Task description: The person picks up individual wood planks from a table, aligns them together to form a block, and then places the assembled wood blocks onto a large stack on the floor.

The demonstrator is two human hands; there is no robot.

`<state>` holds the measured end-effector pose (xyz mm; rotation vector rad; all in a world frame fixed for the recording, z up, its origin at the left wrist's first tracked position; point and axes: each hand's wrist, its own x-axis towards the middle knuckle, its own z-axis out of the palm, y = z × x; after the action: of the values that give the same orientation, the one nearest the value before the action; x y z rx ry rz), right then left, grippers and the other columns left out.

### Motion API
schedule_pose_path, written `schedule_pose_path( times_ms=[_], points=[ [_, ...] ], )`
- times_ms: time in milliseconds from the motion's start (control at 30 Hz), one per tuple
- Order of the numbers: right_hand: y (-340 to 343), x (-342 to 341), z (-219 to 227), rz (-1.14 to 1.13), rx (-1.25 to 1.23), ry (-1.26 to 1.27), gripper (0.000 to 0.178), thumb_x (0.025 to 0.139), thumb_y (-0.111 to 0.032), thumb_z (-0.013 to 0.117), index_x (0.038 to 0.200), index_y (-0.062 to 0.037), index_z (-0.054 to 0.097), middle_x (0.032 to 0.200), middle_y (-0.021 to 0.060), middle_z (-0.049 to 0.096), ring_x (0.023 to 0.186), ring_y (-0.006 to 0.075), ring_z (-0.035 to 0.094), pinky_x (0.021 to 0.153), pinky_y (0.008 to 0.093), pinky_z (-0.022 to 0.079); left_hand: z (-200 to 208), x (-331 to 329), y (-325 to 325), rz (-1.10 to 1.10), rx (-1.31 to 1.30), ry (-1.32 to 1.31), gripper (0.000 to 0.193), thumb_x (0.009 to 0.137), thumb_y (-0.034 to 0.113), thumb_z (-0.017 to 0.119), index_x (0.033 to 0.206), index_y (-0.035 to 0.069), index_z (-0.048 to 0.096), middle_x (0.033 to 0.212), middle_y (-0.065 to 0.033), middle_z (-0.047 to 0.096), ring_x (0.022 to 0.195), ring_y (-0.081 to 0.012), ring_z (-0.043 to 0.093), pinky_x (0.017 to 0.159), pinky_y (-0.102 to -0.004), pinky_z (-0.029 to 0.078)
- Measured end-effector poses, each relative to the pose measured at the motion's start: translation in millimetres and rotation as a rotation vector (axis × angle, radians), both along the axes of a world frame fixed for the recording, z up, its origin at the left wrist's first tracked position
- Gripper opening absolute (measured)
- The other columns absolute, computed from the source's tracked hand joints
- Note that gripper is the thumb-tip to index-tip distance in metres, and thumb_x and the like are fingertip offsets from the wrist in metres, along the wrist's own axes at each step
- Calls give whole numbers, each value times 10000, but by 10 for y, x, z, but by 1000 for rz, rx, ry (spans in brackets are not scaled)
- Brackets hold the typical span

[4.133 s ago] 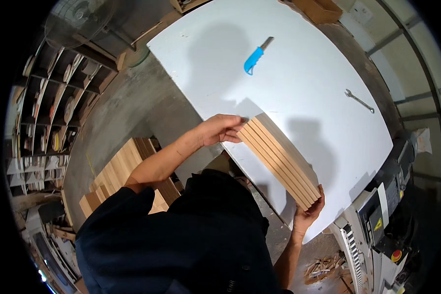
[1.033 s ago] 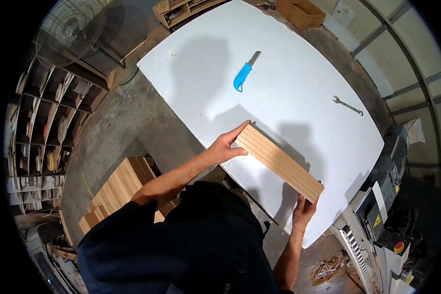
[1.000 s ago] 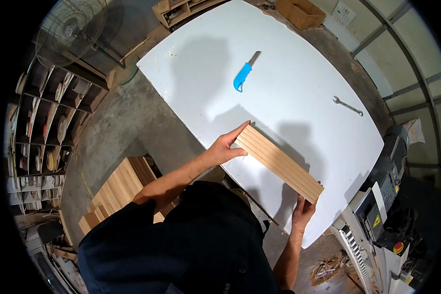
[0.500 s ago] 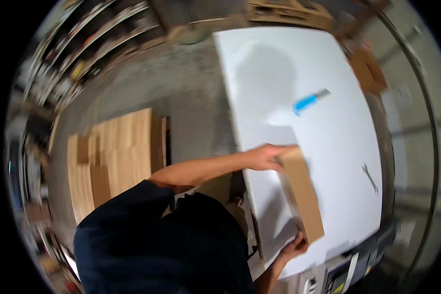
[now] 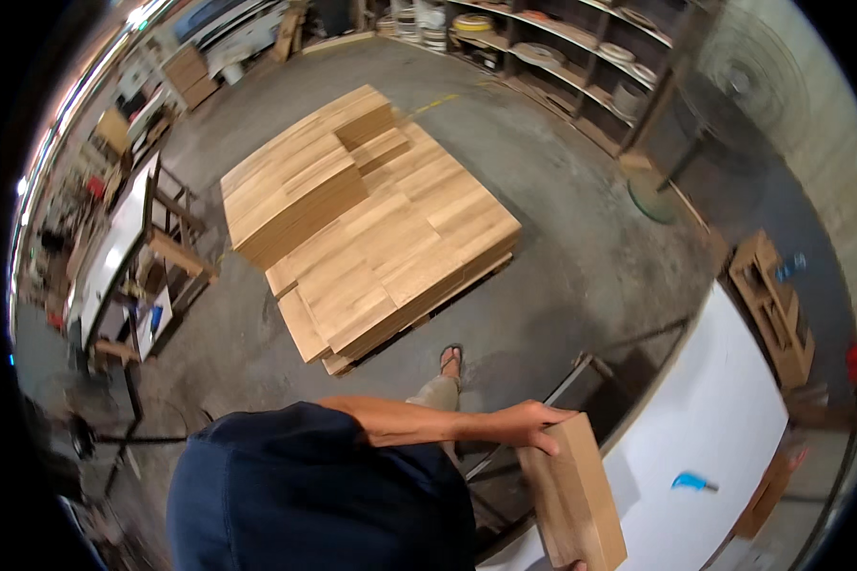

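A thick wooden board (image 5: 573,495) with a plain tan edge and a grained face is held up over the left border of the white-topped table (image 5: 705,409). My left hand (image 5: 528,425) grips its far end, thumb on the grained face and fingers over the end. Of my right hand (image 5: 578,566) only a bit of finger shows, at the board's near end by the lower picture edge; the rest is out of view. A blue-handled scraper or knife (image 5: 695,482) lies on the white tabletop, right of the board.
A low stack of wooden boards (image 5: 419,228), taller at its far left, stands on the floor ahead. A standing fan (image 5: 705,124) and shelves (image 5: 571,57) are behind it. Another white-topped table (image 5: 114,262) stands at left, a wooden pallet-like frame (image 5: 771,309) at right.
My view has swung left, bringing the floor stack ahead. The board, still in my hands, has shifted from over the white tabletop toward its left edge. My right hand has mostly left the picture.
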<state>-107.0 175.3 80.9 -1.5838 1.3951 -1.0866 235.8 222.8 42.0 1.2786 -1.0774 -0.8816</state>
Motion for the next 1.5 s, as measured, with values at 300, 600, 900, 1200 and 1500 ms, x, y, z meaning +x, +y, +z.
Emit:
schedule_pose_path(
  times_ms=[300, 600, 900, 1200, 1500],
  points=[
    [-1150, 2530, -61, 627, 203, -80, 259, 876, -169, 642, 919, 83, 600, 863, 62, 621, 769, 122, 542, 716, 270, 448, -133, 1489, 720, 467, 416, -54, 497, 808, 325, 693, 1204, 45, 582, 916, -167, 667, 836, -208, 622, 786, -307, 462],
    [-1912, 4722, -79, 905, 246, 61, 214, 890, -139, 603, 986, 52, 611, 874, 12, 600, 778, 97, 506, 726, 251, 421, -431, 2804, 601, 805, 292, 307, 385, 795, 231, 700, 1131, 58, 627, 924, -114, 694, 810, -150, 628, 757, -296, 487],
    [-3109, 6543, -254, 1049, 438, 199, 145, 901, -122, 580, 902, 11, 636, 682, -25, 542, 572, 68, 449, 512, 239, 367, -328, 3926, -351, 1042, 534, 356, 382, 783, 258, 734, 1081, 32, 657, 862, -65, 690, 780, -174, 617, 743, -306, 491],
    [-4047, 8630, 33, 1382, 393, 471, 201, 883, -141, 525, 844, 39, 604, 656, -4, 516, 605, 69, 422, 535, 256, 362, -499, 4646, -1401, 1295, 459, 713, 352, 775, 259, 756, 1017, 11, 693, 916, -96, 691, 866, -124, 597, 812, -294, 475],
    [-3969, 10638, -500, 1712, 419, 458, 243, 871, -156, 540, 849, 78, 598, 749, -1, 562, 714, 76, 439, 644, 262, 407, -644, 5897, -1517, 1622, 344, 905, 274, 754, 166, 774, 943, -20, 702, 839, -71, 690, 760, -119, 596, 724, -283, 492]
  ],
)
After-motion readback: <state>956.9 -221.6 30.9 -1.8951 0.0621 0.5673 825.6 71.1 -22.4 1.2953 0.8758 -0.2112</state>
